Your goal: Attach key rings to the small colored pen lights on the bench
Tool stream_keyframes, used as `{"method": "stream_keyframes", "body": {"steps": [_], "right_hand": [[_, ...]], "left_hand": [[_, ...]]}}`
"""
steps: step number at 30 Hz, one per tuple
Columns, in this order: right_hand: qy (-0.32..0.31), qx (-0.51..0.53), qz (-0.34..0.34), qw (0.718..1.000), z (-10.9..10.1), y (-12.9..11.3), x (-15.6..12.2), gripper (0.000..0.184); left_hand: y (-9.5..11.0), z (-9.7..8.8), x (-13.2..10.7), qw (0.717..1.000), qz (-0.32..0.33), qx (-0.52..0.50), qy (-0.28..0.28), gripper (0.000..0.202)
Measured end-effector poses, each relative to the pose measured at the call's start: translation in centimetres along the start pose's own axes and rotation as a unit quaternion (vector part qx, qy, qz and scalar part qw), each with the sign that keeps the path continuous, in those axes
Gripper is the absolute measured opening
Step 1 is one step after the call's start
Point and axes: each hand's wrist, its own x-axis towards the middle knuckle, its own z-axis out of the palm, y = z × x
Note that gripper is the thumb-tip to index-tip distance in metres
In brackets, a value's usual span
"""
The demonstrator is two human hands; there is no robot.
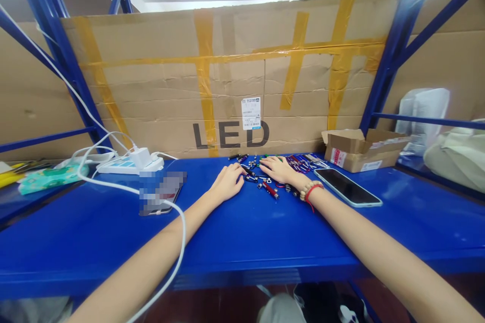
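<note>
A scatter of several small keychain-like items (265, 174), red, green and metal, lies on the blue shelf surface (246, 232) in front of a cardboard sheet marked LED. My left hand (227, 181) rests at the left edge of the scatter, fingers curled loosely down onto the surface. My right hand (278, 169) lies flat over the small items with fingers stretched out; a bead bracelet and a red string sit on its wrist. What, if anything, is under the fingers is hidden.
A phone (346, 186) lies face up right of my right hand. An open cardboard box (359, 151) stands behind it. At left are a charging phone (161, 194), a white power strip (131, 164) with cables, and a teal packet (51, 177). Blue rack posts frame the shelf.
</note>
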Motion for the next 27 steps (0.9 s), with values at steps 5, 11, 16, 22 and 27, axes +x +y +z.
{"method": "stream_keyframes", "body": {"steps": [5, 11, 16, 22, 27], "right_hand": [[0.026, -0.029, -0.028, 0.999, 0.2, 0.1, 0.2, 0.045], [0.014, -0.053, -0.015, 0.998, 0.2, -0.1, 0.4, 0.044], [0.031, -0.110, -0.010, 0.993, 0.1, -0.2, 0.5, 0.045], [0.035, -0.143, 0.045, 0.988, -0.1, -0.5, 0.4, 0.049], [0.098, -0.090, 0.075, 0.988, -1.3, -1.0, 0.1, 0.041]], "left_hand": [[0.2, -0.2, 0.0, 1.000, -0.009, 0.001, -0.006, 0.019], [0.1, -0.2, -0.1, 1.000, -0.011, 0.000, -0.009, 0.018], [0.2, -0.3, -0.1, 1.000, -0.015, 0.000, -0.015, 0.019], [0.5, -0.6, -0.1, 1.000, -0.017, -0.002, -0.020, 0.019], [0.2, -0.2, 0.0, 0.999, -0.031, 0.026, -0.003, 0.020]]}}
